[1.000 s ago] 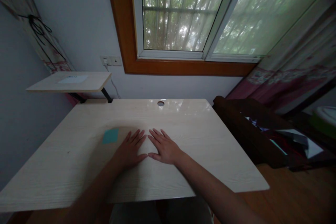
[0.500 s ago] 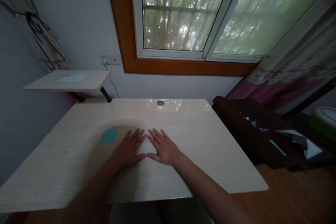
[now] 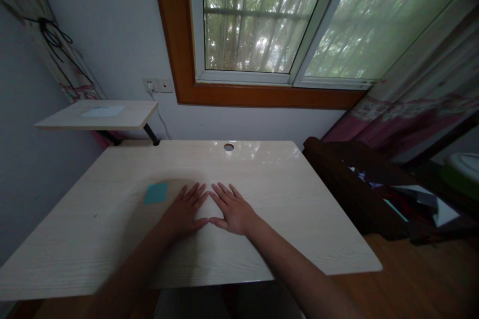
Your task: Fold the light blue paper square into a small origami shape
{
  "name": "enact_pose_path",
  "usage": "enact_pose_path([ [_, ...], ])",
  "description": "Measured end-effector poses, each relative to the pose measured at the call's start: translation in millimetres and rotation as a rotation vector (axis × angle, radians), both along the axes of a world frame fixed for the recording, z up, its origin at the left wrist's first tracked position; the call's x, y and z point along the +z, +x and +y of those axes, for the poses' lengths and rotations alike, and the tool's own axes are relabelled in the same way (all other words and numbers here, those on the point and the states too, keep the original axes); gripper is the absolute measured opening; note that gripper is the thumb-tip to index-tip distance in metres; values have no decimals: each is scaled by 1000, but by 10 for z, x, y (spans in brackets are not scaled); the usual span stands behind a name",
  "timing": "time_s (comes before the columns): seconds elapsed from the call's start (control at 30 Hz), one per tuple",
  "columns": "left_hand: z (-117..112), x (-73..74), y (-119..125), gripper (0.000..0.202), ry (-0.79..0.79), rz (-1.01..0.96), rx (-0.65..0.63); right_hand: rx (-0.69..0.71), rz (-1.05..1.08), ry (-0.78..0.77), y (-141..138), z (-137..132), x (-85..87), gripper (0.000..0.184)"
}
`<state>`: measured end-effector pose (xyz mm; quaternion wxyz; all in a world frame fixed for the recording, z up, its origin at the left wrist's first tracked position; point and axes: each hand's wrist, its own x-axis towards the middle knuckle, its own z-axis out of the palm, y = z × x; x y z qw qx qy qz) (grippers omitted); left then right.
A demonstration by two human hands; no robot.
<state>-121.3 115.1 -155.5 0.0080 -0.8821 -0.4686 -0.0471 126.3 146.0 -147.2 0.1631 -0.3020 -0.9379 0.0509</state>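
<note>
Both hands lie palm down on the pale wood-grain desk (image 3: 299, 229). My left hand (image 3: 186, 212) is flat with its fingers spread, and nothing is in it. Just left of it, a square teal paper, like a sticky note (image 3: 156, 193), lies on the desk without touching the hand. My right hand (image 3: 232, 211) rests flat too, fingers apart, holding nothing. The thumb tips of the two hands meet or nearly meet at the middle, and the index fingertips are close together.
A small raised shelf (image 3: 134, 115) on black legs stands at the desk's back left, bearing a white paper (image 3: 103, 111). A round cable hole (image 3: 228, 147) is near the back edge. Dark furniture (image 3: 337, 174) with papers stands right of the desk. Behind is a window (image 3: 254, 35).
</note>
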Motion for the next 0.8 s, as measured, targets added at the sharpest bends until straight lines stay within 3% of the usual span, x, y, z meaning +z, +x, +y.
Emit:
enact_pose_path([
  [0.8, 4, -46, 0, 77, 55, 6, 5, -10, -29, 12, 9, 4, 0, 80],
])
